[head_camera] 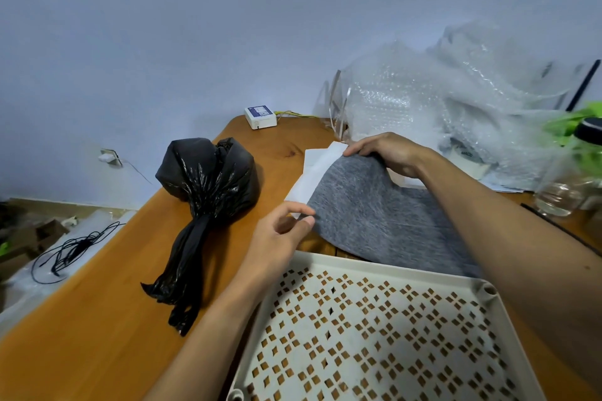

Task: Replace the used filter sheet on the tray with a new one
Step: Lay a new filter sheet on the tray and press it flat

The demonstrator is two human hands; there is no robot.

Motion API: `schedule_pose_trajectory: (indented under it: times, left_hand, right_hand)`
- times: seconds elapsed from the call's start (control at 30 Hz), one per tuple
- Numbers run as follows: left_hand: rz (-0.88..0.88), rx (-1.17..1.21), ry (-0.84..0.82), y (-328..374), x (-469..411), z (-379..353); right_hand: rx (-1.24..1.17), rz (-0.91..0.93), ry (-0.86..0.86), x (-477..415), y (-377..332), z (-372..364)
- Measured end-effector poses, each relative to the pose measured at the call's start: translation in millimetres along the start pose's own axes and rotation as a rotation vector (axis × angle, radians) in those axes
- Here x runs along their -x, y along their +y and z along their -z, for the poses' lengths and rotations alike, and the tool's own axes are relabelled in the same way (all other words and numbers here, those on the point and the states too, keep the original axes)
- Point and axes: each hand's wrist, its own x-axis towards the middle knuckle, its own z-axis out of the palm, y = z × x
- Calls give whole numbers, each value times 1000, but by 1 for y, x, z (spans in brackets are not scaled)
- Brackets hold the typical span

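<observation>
While left hand (280, 238) and right hand (387, 153) fingers pinch grey filter sheet (374, 215) by its left edge, bare tray (374, 265) lies just bodyward

Setting: domestic room. Indicators: wooden table (97, 319), tied black rubbish bag (208, 179) at 9 o'clock, bubble wrap (423, 101) at 2 o'clock, loose floor cable (71, 251) at 8 o'clock.

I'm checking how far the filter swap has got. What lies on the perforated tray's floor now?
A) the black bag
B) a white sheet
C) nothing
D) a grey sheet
C: the tray shows the wooden table through its cut-out holes, and the grey sheet is held beyond its far rim by the left hand and right hand.
</observation>
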Motion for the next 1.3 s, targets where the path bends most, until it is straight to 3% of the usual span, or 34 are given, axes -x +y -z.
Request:
schedule_pose_trajectory:
  times: [0.27, 0.57, 0.7, 0.9, 1.13, 1.3]
  left_hand:
    - [295, 99, 135, -4, -28, -12]
    - [365, 122, 180, 1, -35, -21]
    - [365, 45, 148, 1, -36, -22]
    - [392, -23, 81, 5, -40, -21]
    - [339, -114, 21, 2, -49, -22]
    - [302, -290, -143, 3, -56, -9]
  right_hand:
    - [34, -56, -81, -1, -8, 11]
    - [231, -36, -12, 3, -23, 14]
    - [444, 29, 8, 4, -28, 9]
    - [574, 115, 56, 1, -38, -8]
    - [621, 151, 72, -6, -38, -24]
    - [549, 162, 74, -11, -28, -39]
